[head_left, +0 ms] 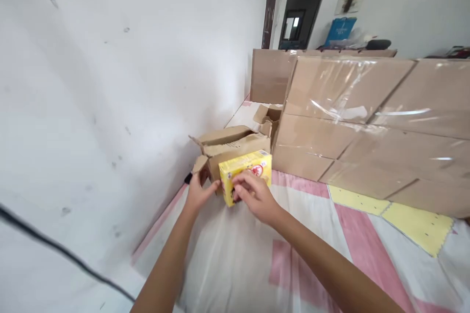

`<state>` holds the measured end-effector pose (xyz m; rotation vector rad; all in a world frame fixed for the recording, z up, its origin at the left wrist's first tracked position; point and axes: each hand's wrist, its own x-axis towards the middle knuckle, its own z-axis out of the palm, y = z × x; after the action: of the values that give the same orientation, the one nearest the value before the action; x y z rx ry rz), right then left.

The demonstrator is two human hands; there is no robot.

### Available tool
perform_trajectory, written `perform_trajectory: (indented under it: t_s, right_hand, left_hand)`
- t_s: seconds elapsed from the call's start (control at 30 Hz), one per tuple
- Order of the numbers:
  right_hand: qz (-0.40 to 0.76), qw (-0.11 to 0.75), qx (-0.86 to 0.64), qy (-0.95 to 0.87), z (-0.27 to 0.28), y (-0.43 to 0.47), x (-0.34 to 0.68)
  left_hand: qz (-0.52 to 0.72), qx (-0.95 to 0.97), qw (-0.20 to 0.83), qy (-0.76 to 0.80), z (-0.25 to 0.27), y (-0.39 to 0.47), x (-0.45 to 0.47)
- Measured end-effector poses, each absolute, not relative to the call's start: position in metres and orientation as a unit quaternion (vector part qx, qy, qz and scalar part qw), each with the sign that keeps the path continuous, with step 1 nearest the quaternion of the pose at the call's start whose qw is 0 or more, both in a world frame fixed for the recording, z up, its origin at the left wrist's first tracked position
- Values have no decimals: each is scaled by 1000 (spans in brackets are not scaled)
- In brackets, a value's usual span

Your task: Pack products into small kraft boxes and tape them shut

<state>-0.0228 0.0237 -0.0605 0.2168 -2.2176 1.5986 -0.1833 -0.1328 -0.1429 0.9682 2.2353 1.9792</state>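
Observation:
A yellow box [240, 161] with a red and white oval mark stands on the cloth, against the front of an open cardboard carton [235, 145]. My right hand [257, 198] is at the yellow box's front face, fingers bent and close together. Whatever those fingertips may hold is hidden. To the left, my left hand [199, 194] is beside the carton's near left corner, close to a raised flap. Its thumb points away from the other fingers toward the yellow box's left end. The carton's top flaps are torn and stick up.
Large taped cardboard boxes [367, 117] rise at the right. A white wall [110, 83] borders the left. A pink and white patterned cloth [238, 254] lies underneath. A black cable [66, 252] crosses the lower left. Beyond are a doorway [304, 10] and a blue bag [340, 29].

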Motion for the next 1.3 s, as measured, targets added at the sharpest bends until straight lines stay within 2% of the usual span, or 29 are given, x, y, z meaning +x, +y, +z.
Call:
perform_trajectory:
  t_s: [0.1, 0.23, 0.4, 0.5, 0.6, 0.67, 0.8, 0.87, 0.9, 1.03, 1.13, 1.3]
  right_hand:
    - [445, 219, 129, -859, -59, 18, 80]
    - [309, 221, 90, -921, -79, 29, 193]
    - [117, 230, 75, -963, -114, 43, 267]
    - [100, 267, 118, -951, -113, 42, 291]
    - [110, 312, 40, -943, -98, 41, 312]
    - [88, 269, -69, -957, -86, 42, 323]
    - [20, 127, -214, -968, -65, 42, 334]
    - [-6, 85, -242, -966, -56, 37, 335]
    - [-15, 69, -252, -965, -52, 34, 334]
    - [-15, 29, -248, -968, -35, 27, 335]
    - [38, 31, -200, -979, -15, 41, 345]
    - [299, 73, 20, -951, 38, 88, 381]
  left_hand:
    - [660, 337, 139, 656, -171, -133, -104]
    - [648, 394, 274, 591, -189, -95, -17]
    - [639, 444, 314, 543, -179, -50, 43]
    - [592, 461, 293, 593, -167, -49, 56]
    - [524, 456, 255, 673, -150, -70, 60]
    - [501, 432, 164, 732, -131, -88, 61]
    - [470, 439, -98, 760, -71, -96, 75]
    - [410, 510, -131, 744, -42, -81, 88]
    - [361, 555, -109, 741, -31, -70, 95]
    - [214, 628, 17, 748, -11, -30, 110]
    - [227, 624, 2, 748, -11, -22, 110]
    - [301, 639, -44, 707, -24, -45, 113]
